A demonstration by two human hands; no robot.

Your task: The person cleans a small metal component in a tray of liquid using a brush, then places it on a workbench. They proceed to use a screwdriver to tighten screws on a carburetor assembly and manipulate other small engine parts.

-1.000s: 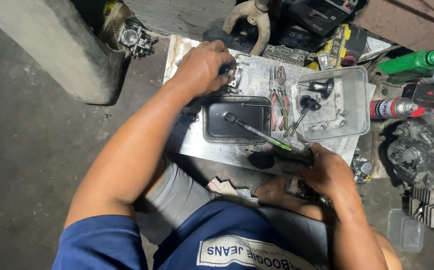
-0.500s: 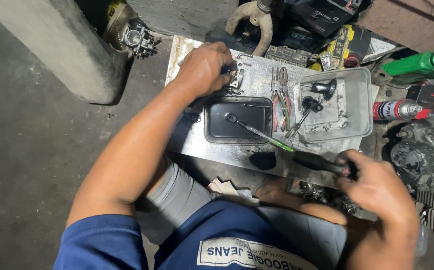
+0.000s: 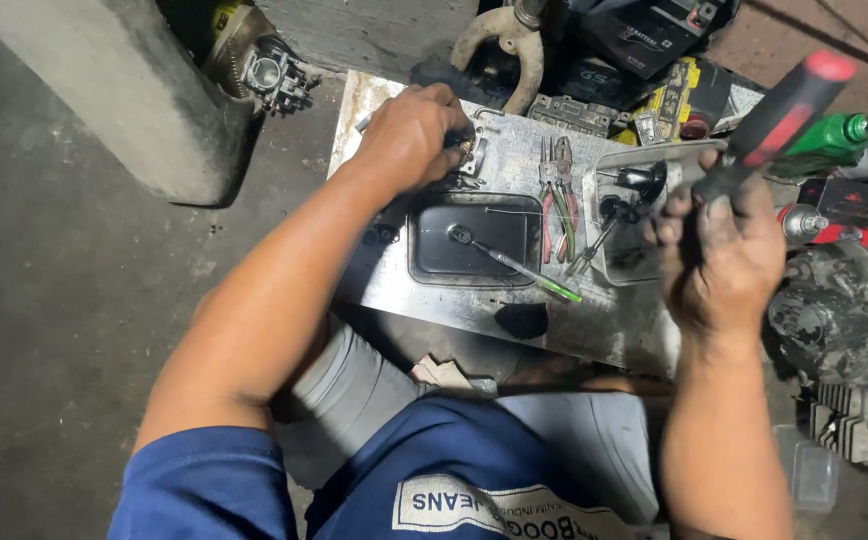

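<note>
The person's right hand [image 3: 719,255] is closed around a screwdriver with a red-and-black plastic handle [image 3: 779,112], lifted off the work surface, the handle pointing to about one o'clock; the blade is hidden behind the fist. I judge it a light, stiff tool, and the ribbed handle looks like the proper place to hold it, though the greasy fingers could make it slip.

The left hand [image 3: 409,135] is curled over a small metal part [image 3: 469,152] at about eleven o'clock on the dull, scratched sheet-metal tray [image 3: 434,300]. The part looks hard, small and oily, best pinched by its edges; I cannot tell how tightly it is held.

In the tray's sunken black well [image 3: 484,225] lies a thin green-handled screwdriver [image 3: 519,268], and just to the right a pair of red-handled pliers [image 3: 558,205]. A clear plastic box [image 3: 626,262] sits under the raised hand.

The tray rests on a bare, stained concrete floor [image 3: 74,330]. A grey engine block [image 3: 839,320] stands at three o'clock, a green bottle [image 3: 834,135] at two, a concrete pillar [image 3: 84,80] at ten.
</note>
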